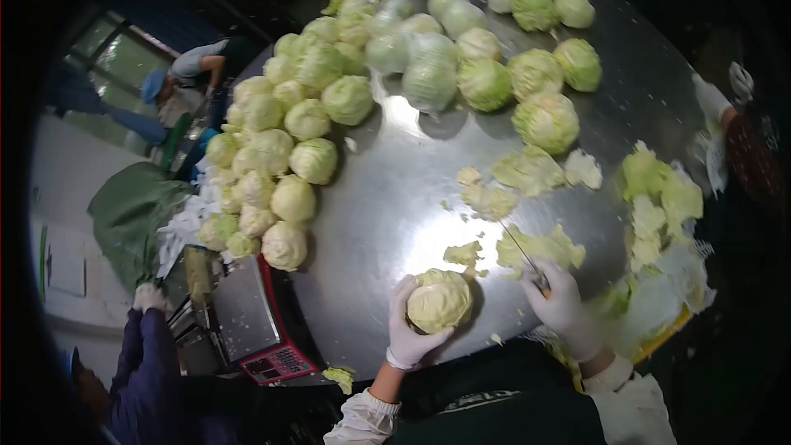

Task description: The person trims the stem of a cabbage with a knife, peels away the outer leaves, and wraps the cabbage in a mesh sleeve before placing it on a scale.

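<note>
Along the surface's (362,222) near edge, in the head view, a gloved left hand (409,338) is cupping a cabbage (440,302), fingers curling around it, seemingly for steadiness; the right hand's (560,305) fingers are gripping a knife (522,250), its blade pointing toward the far edge, probably for safety.

Gloved left hand (409,336) kinda cupped wide, gloved right hand (563,309) curled up tight, the 2 well apart.
</note>
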The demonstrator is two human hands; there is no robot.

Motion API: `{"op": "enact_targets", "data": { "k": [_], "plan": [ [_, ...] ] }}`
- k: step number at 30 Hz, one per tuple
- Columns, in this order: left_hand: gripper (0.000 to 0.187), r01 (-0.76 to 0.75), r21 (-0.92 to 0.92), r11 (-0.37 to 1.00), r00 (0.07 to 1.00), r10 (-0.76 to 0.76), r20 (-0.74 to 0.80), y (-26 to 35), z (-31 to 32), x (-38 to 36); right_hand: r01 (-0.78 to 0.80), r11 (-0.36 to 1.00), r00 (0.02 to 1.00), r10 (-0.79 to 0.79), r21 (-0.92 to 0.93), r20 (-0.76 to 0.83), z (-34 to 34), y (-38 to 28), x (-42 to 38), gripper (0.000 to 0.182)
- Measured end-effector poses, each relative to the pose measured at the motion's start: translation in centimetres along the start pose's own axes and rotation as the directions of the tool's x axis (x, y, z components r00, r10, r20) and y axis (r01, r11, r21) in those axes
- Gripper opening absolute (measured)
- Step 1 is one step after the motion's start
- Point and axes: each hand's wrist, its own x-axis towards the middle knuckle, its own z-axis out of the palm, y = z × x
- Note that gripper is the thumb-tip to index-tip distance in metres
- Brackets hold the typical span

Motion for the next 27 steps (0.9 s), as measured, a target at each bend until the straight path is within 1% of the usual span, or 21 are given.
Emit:
{"op": "enact_targets", "data": {
  "k": [1,2,4,6,7,8,9,10,11,12,13,14,15,16,18,19,21,23,25,26,27],
  "plan": [
    [0.093,0.169,-0.290,0.942,0.983,-0.181,-0.014,-0.6,-1.0,0.3,-0.062,0.996,0.997,0.058,0.064,0.059,-0.2,-0.7,-0.4,0.038],
    [0.093,0.137,-0.270,0.953,0.986,-0.157,-0.055,0.0,-2.4,1.3,-0.013,1.000,0.996,0.010,0.026,0.087,-0.4,-1.1,-0.7,0.037],
    [0.088,0.047,-0.311,0.949,0.936,-0.151,-0.319,1.7,-5.5,3.9,0.060,0.998,0.991,-0.060,-0.002,0.116,0.1,-0.1,-1.6,0.037],
    [0.089,-0.057,-0.122,0.991,0.839,-0.019,-0.543,0.4,-10.2,7.0,0.043,0.991,0.995,-0.054,0.130,0.080,1.2,2.2,-2.9,0.033],
    [0.089,-0.070,-0.122,0.990,0.789,-0.020,-0.614,0.3,-12.5,8.7,0.064,0.989,0.994,-0.075,0.132,0.078,1.3,2.8,-3.5,0.033],
    [0.090,-0.125,0.103,0.987,0.720,0.161,-0.675,-1.2,-15.3,10.5,-0.041,0.987,0.986,0.015,0.154,0.169,1.4,3.3,-4.2,0.034],
    [0.091,-0.017,0.340,0.940,0.648,0.270,-0.712,-2.0,-17.9,12.0,-0.149,0.975,0.961,0.103,0.164,0.258,1.5,3.6,-4.7,0.035],
    [0.093,0.050,0.451,0.891,0.593,0.337,-0.731,-3.1,-20.4,13.5,-0.118,0.980,0.966,0.075,0.162,0.248,1.8,3.1,-5.0,0.038],
    [0.094,0.054,0.459,0.887,0.605,0.337,-0.721,-3.5,-22.5,14.7,-0.091,0.983,0.970,0.052,0.158,0.238,2.2,2.8,-5.5,0.040],
    [0.098,0.178,0.574,0.800,0.579,0.386,-0.718,-4.3,-24.1,15.4,-0.076,0.996,0.952,0.055,0.056,0.302,2.2,2.9,-5.7,0.056],
    [0.101,0.298,0.663,0.687,0.561,0.436,-0.704,-5.1,-25.5,16.1,-0.073,0.996,0.956,0.055,0.052,0.287,2.3,2.8,-5.5,0.056],
    [0.101,0.280,0.662,0.695,0.567,0.437,-0.698,-5.6,-26.8,16.5,0.015,0.997,0.968,0.004,-0.073,0.250,2.4,1.6,-5.0,0.061],
    [0.107,0.358,0.651,0.669,0.619,0.352,-0.702,-6.5,-27.8,16.8,0.088,0.975,0.976,-0.043,-0.205,0.215,2.3,0.5,-4.4,0.067],
    [0.113,0.426,0.645,0.635,0.668,0.260,-0.697,-7.4,-28.7,17.3,0.113,0.981,0.968,-0.073,-0.160,0.240,1.9,-0.5,-3.4,0.073],
    [0.124,0.545,0.655,0.524,0.664,0.207,-0.718,-11.2,-31.1,18.7,0.117,0.977,0.970,-0.074,-0.179,0.231,1.8,-1.2,-1.1,0.072],
    [0.124,0.673,0.609,0.419,0.646,0.068,-0.760,-8.1,-29.4,19.0,0.146,0.972,0.963,-0.097,-0.183,0.252,1.6,-1.3,0.1,0.071],
    [0.118,0.619,0.675,0.402,0.699,0.108,-0.706,-3.4,-24.3,19.6,0.056,0.943,0.961,0.039,-0.328,0.275,1.1,-2.9,3.0,0.062],
    [0.111,0.233,0.877,0.419,0.825,0.392,-0.406,-2.8,-21.3,20.3,-0.007,0.909,0.974,0.101,-0.417,0.204,1.8,-0.4,5.6,0.059],
    [0.105,0.031,0.860,0.510,0.907,0.348,-0.239,0.2,-14.9,21.0,-0.049,0.870,0.978,0.141,-0.491,0.152,1.0,1.2,6.1,0.056],
    [0.105,-0.165,0.815,0.556,0.901,0.421,-0.105,-0.3,-12.2,22.0,-0.088,0.852,0.974,0.183,-0.517,0.136,0.4,1.6,5.9,0.053],
    [0.104,-0.242,0.805,0.541,0.917,0.398,0.008,0.6,-8.9,22.4,-0.124,0.832,0.967,0.223,-0.541,0.121,-0.2,2.0,5.8,0.051]
  ]
}}
